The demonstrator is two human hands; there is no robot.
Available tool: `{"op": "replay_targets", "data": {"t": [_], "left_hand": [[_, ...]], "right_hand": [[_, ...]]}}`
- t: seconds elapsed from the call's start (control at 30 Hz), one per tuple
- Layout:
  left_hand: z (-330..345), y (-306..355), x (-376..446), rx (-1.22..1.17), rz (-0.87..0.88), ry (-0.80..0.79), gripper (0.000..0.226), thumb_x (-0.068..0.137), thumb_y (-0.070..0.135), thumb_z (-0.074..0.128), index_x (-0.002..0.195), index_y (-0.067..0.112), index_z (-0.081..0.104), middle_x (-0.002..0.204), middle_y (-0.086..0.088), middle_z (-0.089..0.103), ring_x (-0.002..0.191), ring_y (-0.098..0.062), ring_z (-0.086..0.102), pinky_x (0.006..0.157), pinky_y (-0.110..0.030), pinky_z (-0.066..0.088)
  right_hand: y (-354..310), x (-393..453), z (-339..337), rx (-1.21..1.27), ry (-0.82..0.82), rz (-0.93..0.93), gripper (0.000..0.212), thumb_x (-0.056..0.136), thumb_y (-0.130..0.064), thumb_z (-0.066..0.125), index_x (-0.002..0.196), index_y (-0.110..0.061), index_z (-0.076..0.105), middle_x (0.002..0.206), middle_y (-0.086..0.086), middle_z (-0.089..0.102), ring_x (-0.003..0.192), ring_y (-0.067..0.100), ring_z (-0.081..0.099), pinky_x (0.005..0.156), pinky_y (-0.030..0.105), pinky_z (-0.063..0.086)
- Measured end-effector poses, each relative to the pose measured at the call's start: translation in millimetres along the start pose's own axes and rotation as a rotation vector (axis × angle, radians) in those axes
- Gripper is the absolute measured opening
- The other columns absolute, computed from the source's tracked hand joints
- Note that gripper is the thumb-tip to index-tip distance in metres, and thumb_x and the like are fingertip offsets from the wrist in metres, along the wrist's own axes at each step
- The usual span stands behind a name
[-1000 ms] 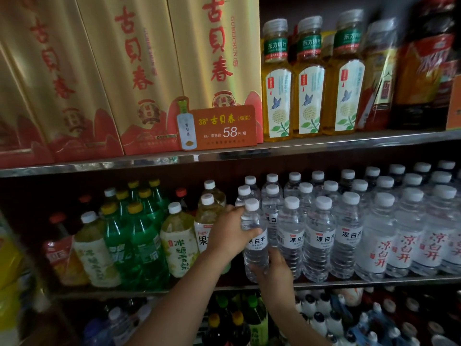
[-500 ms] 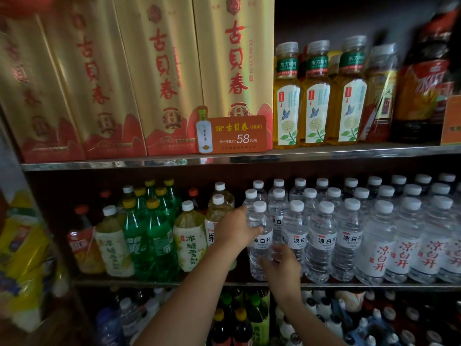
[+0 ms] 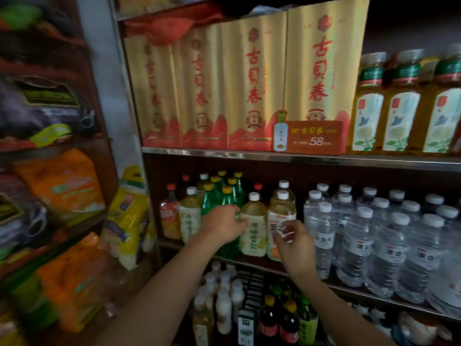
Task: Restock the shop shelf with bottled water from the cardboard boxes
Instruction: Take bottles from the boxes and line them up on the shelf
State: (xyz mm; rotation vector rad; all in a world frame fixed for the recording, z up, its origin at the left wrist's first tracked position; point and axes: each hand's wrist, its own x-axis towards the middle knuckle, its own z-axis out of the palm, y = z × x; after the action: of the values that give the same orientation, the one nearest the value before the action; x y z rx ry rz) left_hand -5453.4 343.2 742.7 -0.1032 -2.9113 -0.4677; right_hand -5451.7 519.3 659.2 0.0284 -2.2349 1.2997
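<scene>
Shop shelving of dark wood with bright metal front edges point(image 3: 299, 157) fills the view, blurred on the left where soft orange and yellow plastic packets point(image 3: 62, 186) are stacked. Nearest, two bare forearms reach up from below. The left hand point(image 3: 222, 227) is spread, fingers point(image 3: 237, 216) loosely open, touching the front of a pale yellow plastic drink bottle with a white cap point(image 3: 253, 228) and holding nothing. The right hand point(image 3: 294, 242) has its fingers curled, loosely parted and empty, in front of a second white-capped bottle with an orange-printed label point(image 3: 280, 216). Just right of it on the same middle shelf stand the clear ribbed plastic water bottles with white caps point(image 3: 354, 240), upright in close rows running back. Green yellow-capped bottles point(image 3: 224, 196) stand behind the left hand. Farther up, tall gold and red cardboard gift boxes point(image 3: 254, 83) line the upper shelf, an orange price card point(image 3: 311, 137) leaning against them, beside amber bottles with green bands point(image 3: 369, 106).
</scene>
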Motion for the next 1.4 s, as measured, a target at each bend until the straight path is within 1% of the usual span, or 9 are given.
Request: {"op": "replay_targets", "data": {"t": [0.2,0.33,0.5,0.63,0.77,0.87,1.13,1.27,1.4], "left_hand": [[-50.8,-116.3,-88.1,0.101,-0.25,0.058,0.049,0.087,0.058,0.049,0.115,0.02,0.062,0.113,-0.009,0.066,0.111,-0.027,0.059,0.082,-0.033,0.048],[-80.4,-192.2,-183.1,0.157,-0.503,0.094,0.044,0.089,0.054,0.049,0.109,0.018,0.062,0.115,-0.009,0.065,0.108,-0.028,0.06,0.08,-0.03,0.046],[-111.9,-274.8,-332.7,0.137,-0.861,0.106,0.05,0.086,0.057,0.051,0.113,0.018,0.063,0.119,-0.009,0.064,0.113,-0.028,0.058,0.09,-0.035,0.048],[-119.4,-305.9,-458.6,0.098,-1.091,0.137,0.051,0.086,0.053,0.055,0.119,0.015,0.063,0.125,-0.007,0.062,0.113,-0.026,0.058,0.091,-0.031,0.045],[-110.7,-322.8,-568.8,-0.014,-1.303,0.159,0.041,0.09,0.043,0.055,0.104,0.007,0.069,0.105,-0.015,0.068,0.101,-0.028,0.063,0.077,-0.03,0.045],[-96.5,-338.0,-637.1,-0.064,-1.411,0.162,0.049,0.084,0.056,0.055,0.105,0.015,0.069,0.112,-0.01,0.068,0.103,-0.026,0.062,0.082,-0.03,0.046],[-32.0,-402.1,-750.0,-0.378,-1.595,0.133,0.028,0.083,0.038,0.067,0.103,0.019,0.065,0.098,-0.002,0.068,0.099,-0.017,0.061,0.078,-0.026,0.045],[30.1,-432.9,-772.2,-0.47,-1.578,-0.083,0.035,0.09,0.035,0.06,0.115,0.012,0.067,0.12,-0.009,0.065,0.115,-0.023,0.058,0.086,-0.025,0.042],[107.3,-463.5,-787.1,-0.609,-1.736,-0.151,0.045,0.088,0.031,0.062,0.125,0.006,0.057,0.125,-0.014,0.06,0.116,-0.028,0.057,0.089,-0.029,0.045]], "right_hand": [[-78.2,-33.0,75.8,0.005,-0.379,-0.173,0.026,0.087,-0.027,0.068,0.098,-0.023,0.044,0.085,-0.005,0.057,0.067,0.008,0.054,0.056,0.017,0.04],[-134.5,-91.7,135.2,0.113,-0.661,-0.228,0.027,0.084,-0.023,0.071,0.096,-0.019,0.048,0.079,-0.001,0.06,0.074,0.018,0.059,0.068,0.032,0.048],[-194.2,-203.6,201.0,0.231,-1.043,-0.229,0.028,0.078,-0.013,0.075,0.091,-0.021,0.051,0.074,0.003,0.061,0.061,0.009,0.056,0.067,0.027,0.042],[-233.1,-302.3,235.7,0.202,-1.292,-0.218,0.032,0.077,-0.022,0.077,0.099,-0.016,0.055,0.081,-0.004,0.059,0.088,0.02,0.061,0.083,0.036,0.05],[-258.0,-399.8,254.1,0.159,-1.499,-0.223,0.033,0.078,-0.023,0.077,0.101,-0.013,0.055,0.09,0.003,0.063,0.094,0.023,0.063,0.086,0.038,0.051],[-261.6,-468.9,270.9,0.088,-1.589,-0.207,0.035,0.076,-0.023,0.078,0.1,-0.012,0.056,0.095,0.006,0.065,0.092,0.024,0.064,0.085,0.038,0.052],[-232.6,-595.7,307.5,-0.185,-1.733,-0.104,0.033,0.081,-0.022,0.074,0.104,-0.006,0.057,0.1,0.008,0.058,0.085,0.017,0.054,0.065,0.025,0.041],[-182.0,-629.6,327.3,-0.342,-1.733,0.033,0.055,0.08,-0.02,0.075,0.118,0.015,0.055,0.119,0.03,0.058,0.109,0.039,0.058,0.092,0.044,0.047],[-125.3,-651.3,348.9,-0.526,-1.811,0.193,0.066,0.083,-0.028,0.072,0.126,0.015,0.047,0.111,0.026,0.06,0.102,0.038,0.059,0.086,0.04,0.049]]}}
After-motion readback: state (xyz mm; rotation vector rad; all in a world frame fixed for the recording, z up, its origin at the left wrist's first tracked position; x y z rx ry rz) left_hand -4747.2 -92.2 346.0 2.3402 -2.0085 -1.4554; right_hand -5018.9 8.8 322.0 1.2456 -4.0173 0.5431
